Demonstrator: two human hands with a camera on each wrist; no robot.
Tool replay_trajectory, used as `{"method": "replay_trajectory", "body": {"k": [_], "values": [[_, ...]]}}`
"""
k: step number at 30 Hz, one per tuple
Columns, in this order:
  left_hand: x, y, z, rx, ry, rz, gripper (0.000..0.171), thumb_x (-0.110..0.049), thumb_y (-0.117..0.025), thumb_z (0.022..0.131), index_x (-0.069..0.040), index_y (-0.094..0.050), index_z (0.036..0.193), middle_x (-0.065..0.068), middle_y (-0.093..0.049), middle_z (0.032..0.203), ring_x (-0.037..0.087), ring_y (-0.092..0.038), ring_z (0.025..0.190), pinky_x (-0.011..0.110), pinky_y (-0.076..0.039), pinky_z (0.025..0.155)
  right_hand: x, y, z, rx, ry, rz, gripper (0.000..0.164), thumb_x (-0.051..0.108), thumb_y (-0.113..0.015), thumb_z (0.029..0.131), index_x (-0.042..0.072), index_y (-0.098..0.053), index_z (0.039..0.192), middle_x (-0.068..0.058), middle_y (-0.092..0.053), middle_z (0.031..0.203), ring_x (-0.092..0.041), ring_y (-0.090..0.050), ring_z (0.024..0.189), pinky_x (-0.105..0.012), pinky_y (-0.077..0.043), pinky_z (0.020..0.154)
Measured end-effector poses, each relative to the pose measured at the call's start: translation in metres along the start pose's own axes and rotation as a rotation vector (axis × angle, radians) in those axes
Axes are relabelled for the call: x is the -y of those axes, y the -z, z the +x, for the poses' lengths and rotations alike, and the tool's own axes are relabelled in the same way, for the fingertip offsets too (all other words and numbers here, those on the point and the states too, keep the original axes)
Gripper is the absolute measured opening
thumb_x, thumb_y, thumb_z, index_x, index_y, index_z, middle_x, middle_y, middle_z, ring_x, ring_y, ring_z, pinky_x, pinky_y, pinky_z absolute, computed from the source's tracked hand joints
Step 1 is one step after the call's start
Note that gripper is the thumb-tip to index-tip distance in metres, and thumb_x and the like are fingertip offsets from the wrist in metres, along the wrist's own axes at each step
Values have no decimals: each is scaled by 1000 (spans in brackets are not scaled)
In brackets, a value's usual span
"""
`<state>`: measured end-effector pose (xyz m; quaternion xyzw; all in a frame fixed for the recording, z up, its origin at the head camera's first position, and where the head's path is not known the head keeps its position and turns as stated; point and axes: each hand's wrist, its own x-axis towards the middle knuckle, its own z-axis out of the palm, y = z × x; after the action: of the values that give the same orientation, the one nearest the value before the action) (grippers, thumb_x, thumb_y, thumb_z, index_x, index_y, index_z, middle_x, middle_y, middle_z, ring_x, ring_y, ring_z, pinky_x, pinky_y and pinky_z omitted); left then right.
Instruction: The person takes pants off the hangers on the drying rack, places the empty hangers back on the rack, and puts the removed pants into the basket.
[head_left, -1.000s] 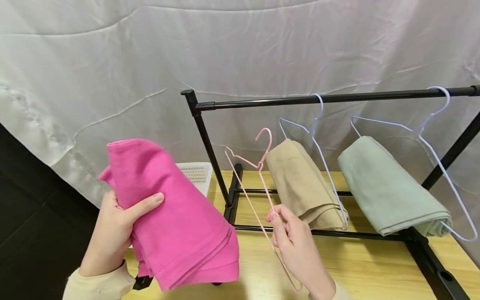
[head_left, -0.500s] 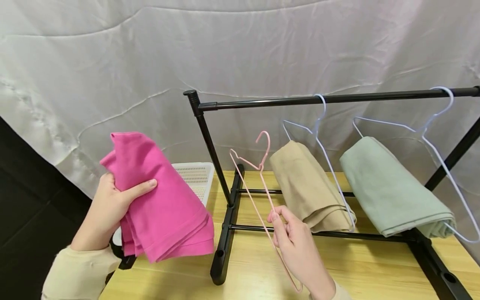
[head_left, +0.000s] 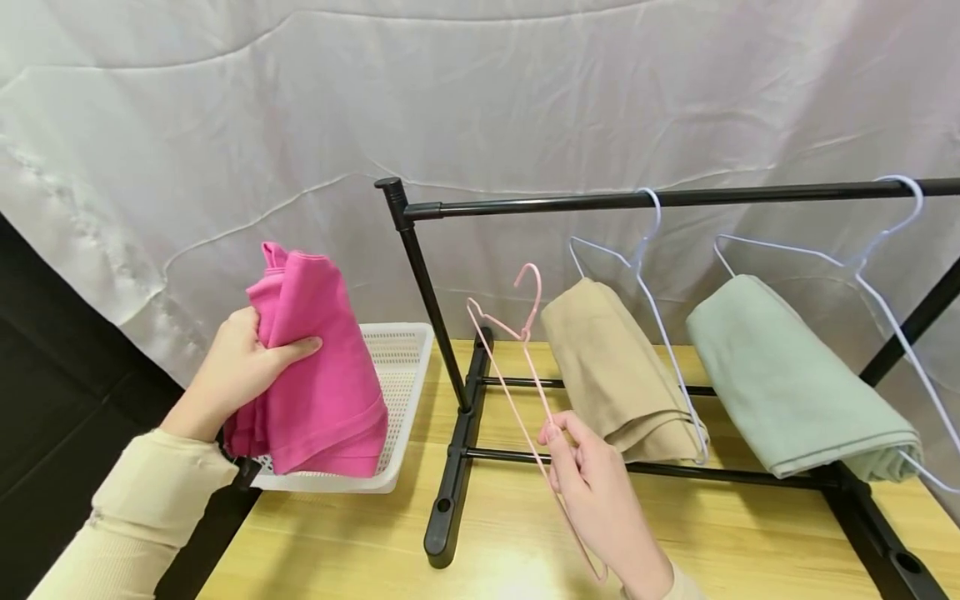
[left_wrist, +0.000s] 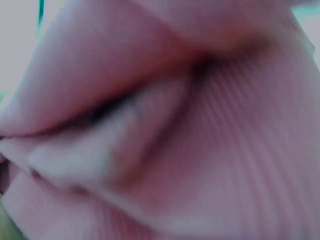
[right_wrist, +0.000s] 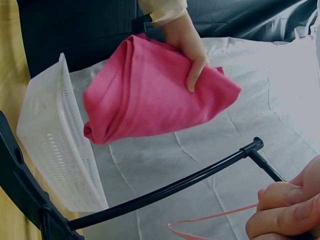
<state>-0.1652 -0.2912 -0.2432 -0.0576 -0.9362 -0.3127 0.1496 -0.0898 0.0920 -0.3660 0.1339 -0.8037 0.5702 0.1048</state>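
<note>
My left hand (head_left: 240,367) grips a folded bright pink cloth (head_left: 330,375), thumb on top and the other fingers hidden behind it. The cloth overlaps the white perforated basket (head_left: 408,400) in the head view. In the right wrist view the same cloth (right_wrist: 150,95) hangs in folds beside the basket (right_wrist: 55,145), apart from it. My right hand (head_left: 596,487) pinches one side of a thin pink hanger (head_left: 526,333) left of the hanging beige cloth (head_left: 611,375); its hook is free of the rack. The left wrist view is a close blur.
A black clothes rack (head_left: 525,204) stands on a wooden table (head_left: 360,550). Two lavender hangers hang from its bar, one bearing the beige cloth, the other a sage green cloth (head_left: 795,375). A pale curtain (head_left: 480,92) hangs behind, black fabric (head_left: 67,375) at left.
My left hand has moved the pink cloth left and away, turning it, to over the basket, which shows more now. The right hand and hanger have barely moved.
</note>
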Motion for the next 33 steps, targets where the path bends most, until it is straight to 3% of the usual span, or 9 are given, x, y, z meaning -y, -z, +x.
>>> {"method": "replay_trajectory", "body": {"k": [8, 12, 15, 20, 33], "values": [[6, -4, 16, -52, -89, 302, 27, -28, -75, 86, -8, -57, 87, 13, -66, 75, 31, -63, 68, 39, -46, 56, -2, 1, 1, -2, -12, -12, 16, 26, -48, 107, 22, -61, 98, 7, -47, 60, -3, -43, 49, -23, -40, 45], [8, -6, 23, -92, -104, 410, 14, -19, -64, 83, -14, -57, 94, 15, -64, 75, 40, -60, 70, 48, -40, 51, -4, 1, 1, 2, -17, -27, 18, 27, -47, 108, 21, -60, 97, 7, -45, 58, -3, -42, 48, -23, -39, 44], [13, -8, 28, -110, -96, 408, 25, -17, -61, 83, -16, -58, 108, 21, -67, 86, 48, -60, 77, 55, -41, 54, -5, 2, 1, 10, -40, -26, 20, 30, -46, 108, 22, -60, 97, 7, -43, 55, -2, -39, 45, -24, -37, 42], [25, -11, 36, -112, -75, 341, 39, -29, -65, 91, -16, -55, 127, 22, -67, 96, 51, -61, 86, 58, -44, 64, -4, 2, 0, 20, -70, -26, 22, 34, -45, 108, 22, -60, 96, 6, -43, 55, -3, -39, 45, -24, -37, 43], [48, -23, 50, -49, -15, 289, 39, -33, -67, 92, -17, -57, 126, 17, -68, 101, 47, -62, 92, 56, -45, 70, -4, 1, -4, 14, -74, -13, 22, 35, -46, 108, 23, -60, 96, 5, -44, 56, -4, -39, 46, -24, -36, 42]]}}
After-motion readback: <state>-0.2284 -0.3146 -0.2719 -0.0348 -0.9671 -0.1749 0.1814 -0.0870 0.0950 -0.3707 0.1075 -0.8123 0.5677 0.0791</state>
